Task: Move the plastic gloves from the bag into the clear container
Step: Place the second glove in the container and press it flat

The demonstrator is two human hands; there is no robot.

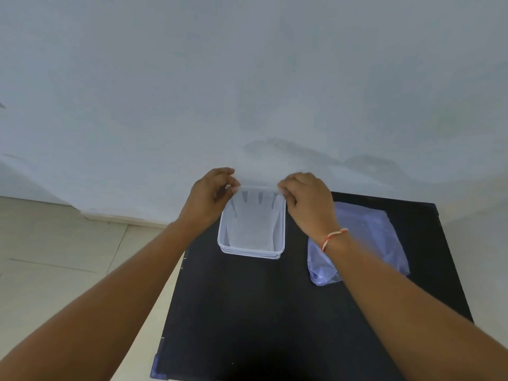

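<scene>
A: Two hands are up over the far end of the clear container (251,232), holding one thin plastic glove (254,213) stretched between them.

B: How does the glove look?

A: Nearly see-through, whitish. Its dark finger gaps show near the top edge, and the rest hangs down into the container.

B: And the grips?

A: The left hand (211,196) pinches the glove's top left corner between thumb and fingertips; the right hand (309,200) pinches the top right corner the same way. A red and white thread bracelet (332,237) sits on the right wrist.

B: Where's the bag?

A: The bag (362,237) lies flat on the black table (261,312), right of the container and apart from it. It is bluish and translucent.

B: Anything unclear?

A: The right forearm covers the bag's near left part, and I cannot tell what is inside it. The glove's lower edge blurs into the container's floor.
</scene>
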